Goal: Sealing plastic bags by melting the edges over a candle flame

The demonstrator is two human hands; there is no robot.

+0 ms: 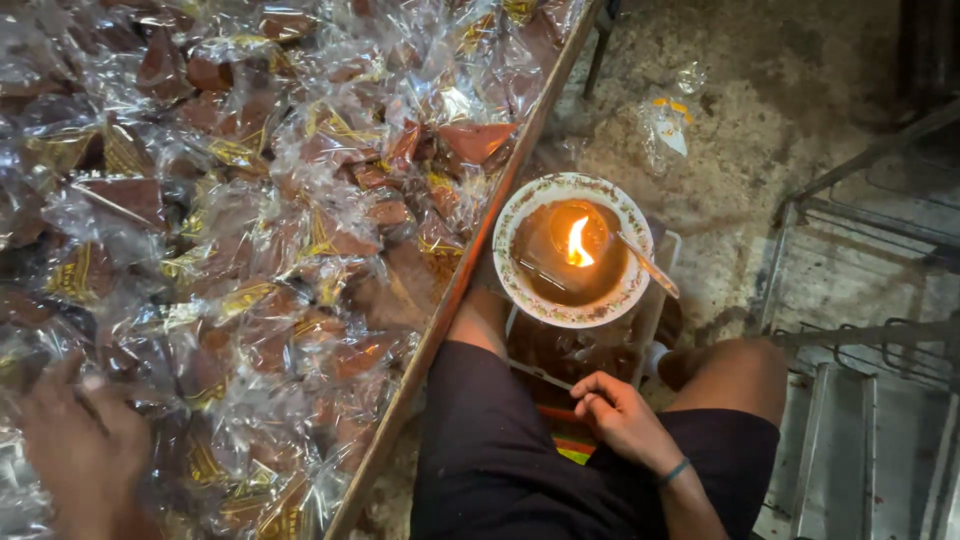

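Packets [250, 200] of brown pieces in clear, gold-printed film fill the wooden tray [470, 270] in a loose heap, overlapping every way. The left hand [80, 440] lies on the heap at its near left corner, fingers bent down among the wrappers. It is blurred, so I cannot tell whether it pinches a packet or only rests there. The step in hand looks like picking one packet from the pile. Lifting one cleanly would call for closing on a single twist of film, since the neighbours overlap and may come up with it.

Just right of the tray rim stands a bowl [505, 240] with a patterned edge, brown liquid and a small flame [577, 243] burning at its middle. A spoon [650, 268] leans on its right edge, handle out over the side. The bowl sits on a pale crate between the knees.

Below it the right hand [620, 415] rests between the thighs, above the dark shorts [490, 450]. Its fingers are curled with the thumb against the forefinger. Whether it holds anything thin I cannot tell. Any film carried from tray to lap passes near the open flame, which is the main hazard.

Farther right, a stray wrapper [668, 125] lies on the rough floor [720, 180], and a metal rack [860, 330] crowds the right knee.
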